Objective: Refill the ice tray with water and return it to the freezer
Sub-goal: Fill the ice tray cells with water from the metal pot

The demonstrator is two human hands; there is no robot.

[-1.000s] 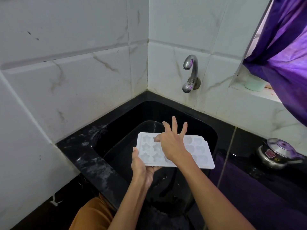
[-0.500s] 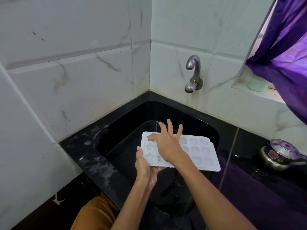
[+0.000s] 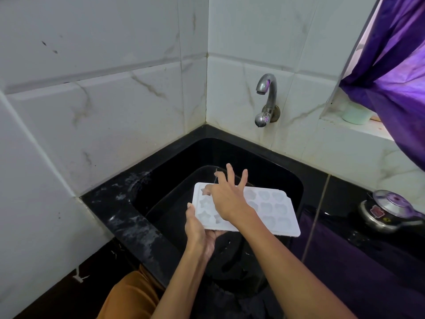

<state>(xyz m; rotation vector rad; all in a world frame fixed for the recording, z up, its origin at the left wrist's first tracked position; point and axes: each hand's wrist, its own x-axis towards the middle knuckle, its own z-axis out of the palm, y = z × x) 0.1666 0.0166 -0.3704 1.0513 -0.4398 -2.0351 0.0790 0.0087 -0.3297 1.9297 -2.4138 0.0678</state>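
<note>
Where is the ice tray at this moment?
In the head view the ice tray is held over the black sink, below the wall tap. The left hand grips its near-left edge; the right hand rests on top.

Single head-worn wide-angle view, looking forward and down, close over corner sink (image 3: 147,229)

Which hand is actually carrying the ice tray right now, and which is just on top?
The left hand carries the ice tray, gripping its near-left corner from beneath with the thumb on the rim. The right hand only lies across the top, fingers spread.
</note>
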